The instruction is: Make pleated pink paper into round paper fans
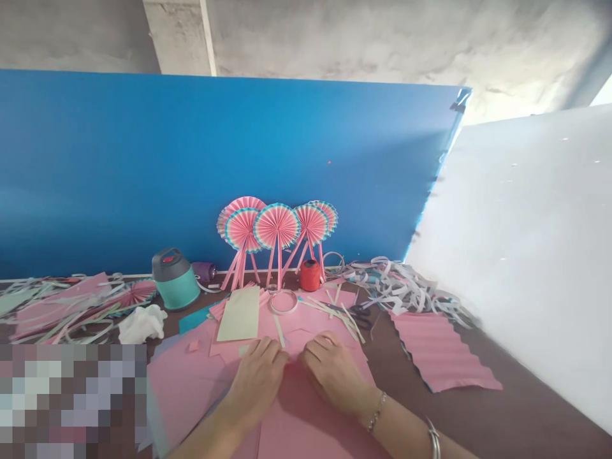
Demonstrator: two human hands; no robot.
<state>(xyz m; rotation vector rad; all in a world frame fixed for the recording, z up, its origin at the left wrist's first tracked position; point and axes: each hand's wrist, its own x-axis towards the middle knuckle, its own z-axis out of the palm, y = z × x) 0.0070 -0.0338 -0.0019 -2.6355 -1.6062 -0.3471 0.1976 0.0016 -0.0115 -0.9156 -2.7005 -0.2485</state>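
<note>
Sheets of pink paper (310,421) lie in front of me, overlapping one another. My left hand (258,376) has its fingers curled together at the pink paper, the fingertips partly hidden. Close by on its right, my right hand (335,373) is closed in the same way, pinching pink paper near the middle. Just beyond the hands are a pale green sheet (239,313) and a roll of tape (284,301). Thin pale strips (351,324) and dark-handled scissors (361,313) lie past my right hand.
Several pleated pink paper fans (277,226) lean against the blue partition (191,140). A red spool (310,275), a teal-and-grey container (176,280) and crumpled white tissue (142,324) stand nearby. Paper strips (396,284) are heaped at right, behind a pleated pink sheet (444,350).
</note>
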